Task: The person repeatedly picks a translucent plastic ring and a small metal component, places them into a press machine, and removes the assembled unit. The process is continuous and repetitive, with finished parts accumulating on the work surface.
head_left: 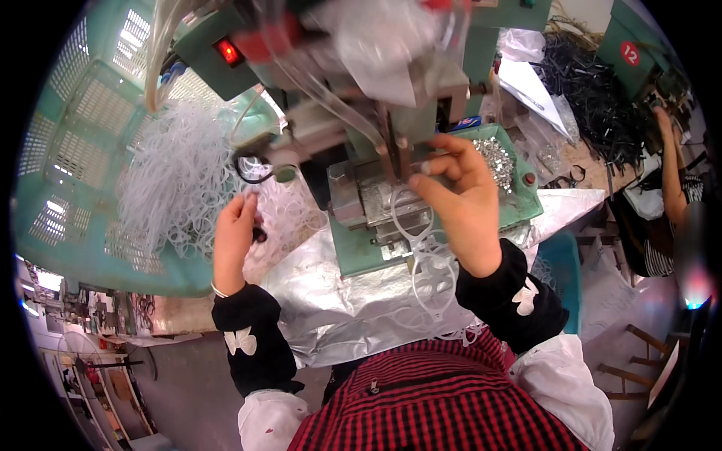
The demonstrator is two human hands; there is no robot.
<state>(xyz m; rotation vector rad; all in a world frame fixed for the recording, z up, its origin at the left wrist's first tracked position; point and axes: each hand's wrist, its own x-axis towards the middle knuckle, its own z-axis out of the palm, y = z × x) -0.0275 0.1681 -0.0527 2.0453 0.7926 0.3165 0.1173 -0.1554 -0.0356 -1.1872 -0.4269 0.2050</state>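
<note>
My right hand (pixel 468 207) is at the work point of a green press machine (pixel 421 124). Its thumb and forefinger pinch the upper end of a clear plastic looped strap (pixel 413 239), while the other fingers curl above. Below that hand the strap's loops hang over the foil-covered table edge. Directly behind the fingertips are the machine's metal rods (pixel 395 146) and metal block (pixel 376 199). My left hand (pixel 236 234) is left of the machine beside a pile of clear plastic loops (pixel 282 214). Its fingers are closed, and what they hold is hidden.
A large green basket (pixel 83 225) at the left holds a heap of clear loops (pixel 177 177). Small metal parts (pixel 494 159) fill a green tray (pixel 526 207) at the right. Black parts (pixel 594 98) lie farther right, near another person's arm (pixel 669 161). Silver foil (pixel 316 301) covers the near edge.
</note>
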